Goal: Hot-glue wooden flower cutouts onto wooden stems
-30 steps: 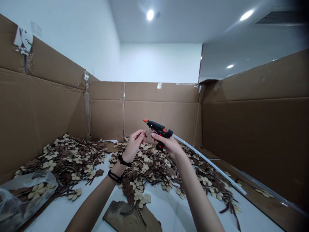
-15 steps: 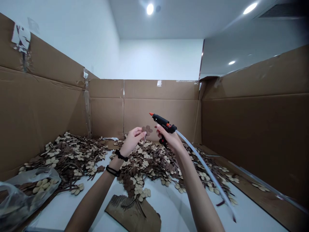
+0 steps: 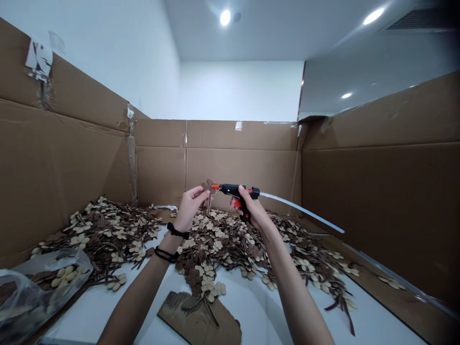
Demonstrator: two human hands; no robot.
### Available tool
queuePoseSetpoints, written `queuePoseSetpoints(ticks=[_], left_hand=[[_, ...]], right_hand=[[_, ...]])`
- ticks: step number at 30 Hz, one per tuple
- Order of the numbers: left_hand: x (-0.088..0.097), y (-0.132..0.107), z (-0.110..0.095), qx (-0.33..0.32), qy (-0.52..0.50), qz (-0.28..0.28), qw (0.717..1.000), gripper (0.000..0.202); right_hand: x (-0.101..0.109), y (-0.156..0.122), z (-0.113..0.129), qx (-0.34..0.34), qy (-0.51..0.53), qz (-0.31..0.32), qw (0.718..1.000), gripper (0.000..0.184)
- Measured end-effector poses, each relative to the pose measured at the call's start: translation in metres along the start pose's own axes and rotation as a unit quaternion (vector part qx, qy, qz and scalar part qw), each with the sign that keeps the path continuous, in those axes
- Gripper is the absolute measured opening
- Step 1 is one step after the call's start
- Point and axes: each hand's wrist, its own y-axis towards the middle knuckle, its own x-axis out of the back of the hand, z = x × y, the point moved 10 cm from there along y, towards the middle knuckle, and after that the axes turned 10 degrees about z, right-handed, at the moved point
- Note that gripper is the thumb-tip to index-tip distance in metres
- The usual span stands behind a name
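Between the thumb and fingers of my left hand [image 3: 194,203] is a brown flower-shaped piece [image 3: 209,185] with a thin strip hanging down like a stem. My right hand [image 3: 251,205] is wrapped round the handle of a black and orange hot glue gun [image 3: 235,190]. The gun lies nearly level, its orange nozzle at the face of the flower; whether it touches I cannot tell. A long clear glue stick [image 3: 304,211] sticks out of its back end. Below both hands spreads a heap of brown and cream flower pieces [image 3: 226,237].
Cardboard walls [image 3: 240,167] stand at the back and both sides of the white table [image 3: 258,306]. A second flower pile [image 3: 118,235] is at left, near a clear plastic bag [image 3: 72,268] of flower pieces. A torn cardboard scrap [image 3: 204,321] lies at the front.
The glue gun has swung from tilted up to nearly level and moved left and down, its nozzle now at the flower. My left hand has shifted slightly left and up with the flower.
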Motion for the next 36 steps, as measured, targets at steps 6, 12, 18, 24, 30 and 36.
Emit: queuePoseSetpoints(ticks=[6,12,18,24,30,36], left_hand=[[0.000,-0.002,-0.004,0.002,0.006,-0.003,1.000,0.035],[-0.002,-0.002,-0.007,-0.007,0.013,0.006,1.000,0.031],[-0.006,-0.003,-0.010,-0.014,0.008,0.010,1.000,0.032],[-0.007,-0.004,-0.011,-0.017,-0.007,0.012,1.000,0.033],[-0.009,-0.003,-0.010,-0.020,0.003,0.015,1.000,0.031],[0.005,-0.002,-0.015,-0.062,0.113,-0.029,0.991,0.022]], right_hand=[[0.005,0.001,-0.003,0.005,0.009,-0.027,1.000,0.055],[0.005,0.004,-0.008,0.012,0.029,-0.030,0.999,0.054],[0.004,0.003,-0.009,0.014,0.025,-0.035,0.999,0.056],[0.006,0.002,-0.004,0.020,-0.001,-0.048,0.999,0.058],[0.009,0.001,-0.005,0.003,-0.015,-0.070,0.997,0.058],[0.014,-0.011,0.018,-0.002,-0.145,-0.124,0.982,0.056]])
